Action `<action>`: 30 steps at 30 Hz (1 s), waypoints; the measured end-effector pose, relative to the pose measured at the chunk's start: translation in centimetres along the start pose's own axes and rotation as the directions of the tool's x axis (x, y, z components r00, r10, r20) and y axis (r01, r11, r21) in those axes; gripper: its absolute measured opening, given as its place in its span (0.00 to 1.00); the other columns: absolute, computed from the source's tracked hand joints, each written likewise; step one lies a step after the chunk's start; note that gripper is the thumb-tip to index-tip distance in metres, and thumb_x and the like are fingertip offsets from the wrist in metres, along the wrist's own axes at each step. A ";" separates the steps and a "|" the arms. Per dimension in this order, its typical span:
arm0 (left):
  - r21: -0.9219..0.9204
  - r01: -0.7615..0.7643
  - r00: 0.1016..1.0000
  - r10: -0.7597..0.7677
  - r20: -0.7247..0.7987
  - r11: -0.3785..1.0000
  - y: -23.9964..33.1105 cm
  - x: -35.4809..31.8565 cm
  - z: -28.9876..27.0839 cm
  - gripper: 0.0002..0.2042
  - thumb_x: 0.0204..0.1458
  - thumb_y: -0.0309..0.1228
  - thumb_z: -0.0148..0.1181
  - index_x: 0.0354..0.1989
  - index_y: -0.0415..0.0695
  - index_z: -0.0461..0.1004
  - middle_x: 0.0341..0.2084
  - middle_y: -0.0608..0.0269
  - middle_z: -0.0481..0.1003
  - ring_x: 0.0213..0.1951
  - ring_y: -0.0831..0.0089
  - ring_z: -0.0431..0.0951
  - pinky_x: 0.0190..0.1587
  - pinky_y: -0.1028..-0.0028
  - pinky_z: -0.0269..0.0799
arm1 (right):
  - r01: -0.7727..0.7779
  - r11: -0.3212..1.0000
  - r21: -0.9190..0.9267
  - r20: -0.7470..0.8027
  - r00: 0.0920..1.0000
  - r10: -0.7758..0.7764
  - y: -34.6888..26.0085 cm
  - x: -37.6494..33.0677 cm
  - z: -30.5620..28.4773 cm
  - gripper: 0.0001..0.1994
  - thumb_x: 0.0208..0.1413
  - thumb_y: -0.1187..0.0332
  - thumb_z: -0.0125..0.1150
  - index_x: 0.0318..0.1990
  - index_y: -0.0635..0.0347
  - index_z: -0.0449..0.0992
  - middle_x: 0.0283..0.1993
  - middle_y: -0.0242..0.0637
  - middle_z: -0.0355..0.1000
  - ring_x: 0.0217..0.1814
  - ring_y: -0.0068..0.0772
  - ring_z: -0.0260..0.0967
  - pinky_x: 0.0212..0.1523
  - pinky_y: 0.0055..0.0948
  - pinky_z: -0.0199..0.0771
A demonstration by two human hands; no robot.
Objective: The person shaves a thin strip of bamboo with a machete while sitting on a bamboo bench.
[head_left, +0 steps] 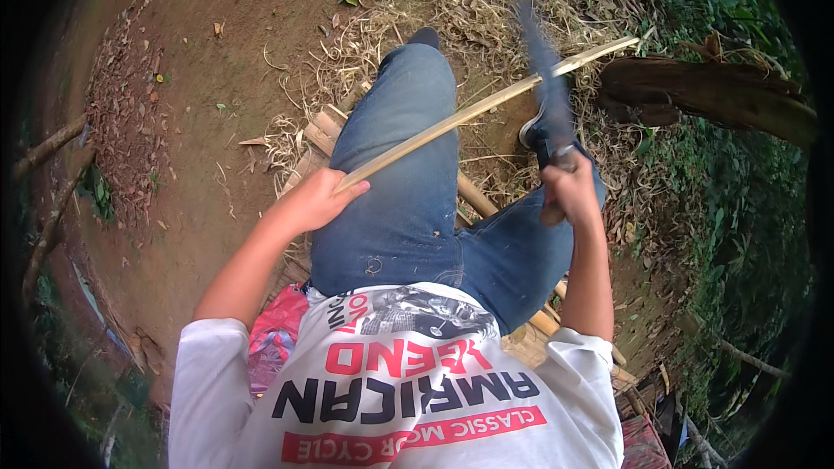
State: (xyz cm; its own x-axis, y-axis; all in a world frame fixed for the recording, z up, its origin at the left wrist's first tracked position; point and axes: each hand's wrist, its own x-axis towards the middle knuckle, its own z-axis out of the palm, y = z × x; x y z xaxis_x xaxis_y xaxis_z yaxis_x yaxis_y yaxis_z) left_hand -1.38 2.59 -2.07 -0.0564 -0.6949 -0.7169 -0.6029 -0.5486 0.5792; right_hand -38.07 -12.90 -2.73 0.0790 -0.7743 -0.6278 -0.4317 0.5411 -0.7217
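Observation:
My left hand (320, 197) is closed round the near end of a long, pale bamboo strip (452, 124), close above my left thigh. From there the strip slants up to the right, past my knees. In my right hand (571, 184) is the handle of a machete (543, 61), its long blade pointing away from me and blurred by motion. The blade crosses the strip near its far part; whether the two touch I cannot tell.
I sit on a bamboo bench (323, 132) with my legs apart. Curly shavings (408, 13) litter the brown dirt (204, 122). A dark log (704, 95) lies at the far right, beside green plants (738, 200). Red plastic (276, 330) is by my left hip.

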 end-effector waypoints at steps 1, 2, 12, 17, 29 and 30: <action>0.020 0.018 1.000 -0.018 -0.001 1.000 0.1 -0.2 -0.1 0.27 0.58 0.50 0.57 0.28 0.31 0.76 0.17 0.45 0.72 0.23 0.61 0.75 0.31 0.63 0.70 | -0.009 1.000 -0.012 0.028 1.000 0.009 0.1 0.0 -0.2 0.09 0.44 0.81 0.60 0.33 0.63 0.68 0.18 0.30 0.65 0.13 0.22 0.62 0.15 0.24 0.62; 0.040 0.036 0.999 -0.036 -0.003 0.999 0.1 -0.3 -0.2 0.27 0.58 0.50 0.57 0.28 0.31 0.76 0.17 0.45 0.72 0.22 0.62 0.75 0.31 0.63 0.70 | -0.017 1.000 -0.025 0.056 0.998 0.019 0.4 0.1 -0.8 0.09 0.44 0.81 0.60 0.33 0.63 0.68 0.18 0.30 0.65 0.13 0.22 0.61 0.15 0.24 0.62; 0.012 0.026 1.000 -0.026 0.012 1.000 -0.2 -0.2 -0.1 0.24 0.60 0.46 0.56 0.25 0.32 0.73 0.14 0.60 0.67 0.21 0.74 0.67 0.27 0.68 0.66 | -0.057 0.997 -0.046 0.091 0.994 0.061 1.0 -0.7 -0.8 0.09 0.43 0.81 0.59 0.33 0.64 0.69 0.19 0.32 0.67 0.14 0.22 0.63 0.16 0.25 0.64; -0.040 -0.027 1.000 0.027 0.001 0.999 0.0 0.3 0.2 0.24 0.60 0.46 0.57 0.24 0.32 0.73 0.13 0.60 0.66 0.20 0.75 0.67 0.26 0.68 0.65 | -0.039 0.989 0.143 -0.026 0.999 0.043 1.4 0.0 0.0 0.10 0.44 0.81 0.59 0.35 0.64 0.70 0.19 0.31 0.66 0.15 0.21 0.62 0.16 0.25 0.63; -0.003 0.011 1.000 -0.011 -0.021 1.000 -0.2 -0.2 0.0 0.25 0.60 0.46 0.57 0.22 0.32 0.71 0.12 0.63 0.63 0.19 0.77 0.63 0.24 0.68 0.64 | -0.065 0.997 -0.043 0.124 0.990 0.070 1.6 -1.1 0.6 0.11 0.44 0.80 0.60 0.37 0.65 0.70 0.20 0.30 0.67 0.15 0.22 0.64 0.16 0.24 0.65; -0.011 0.031 0.999 -0.031 -0.012 0.999 -0.1 -0.2 0.0 0.25 0.60 0.46 0.57 0.23 0.32 0.72 0.12 0.63 0.64 0.19 0.76 0.64 0.24 0.68 0.64 | -0.069 0.997 -0.020 0.137 0.988 0.071 1.4 -0.8 0.1 0.11 0.44 0.80 0.60 0.37 0.65 0.71 0.20 0.30 0.67 0.15 0.22 0.63 0.16 0.24 0.65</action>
State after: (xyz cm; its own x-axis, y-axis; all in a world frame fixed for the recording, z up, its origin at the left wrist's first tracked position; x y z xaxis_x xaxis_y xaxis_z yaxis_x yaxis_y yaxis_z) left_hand -1.32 2.76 -2.00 -0.0281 -0.6831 -0.7298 -0.5959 -0.5748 0.5609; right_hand -38.68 -11.46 -3.28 0.1705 -0.6816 -0.7116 -0.4542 0.5865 -0.6706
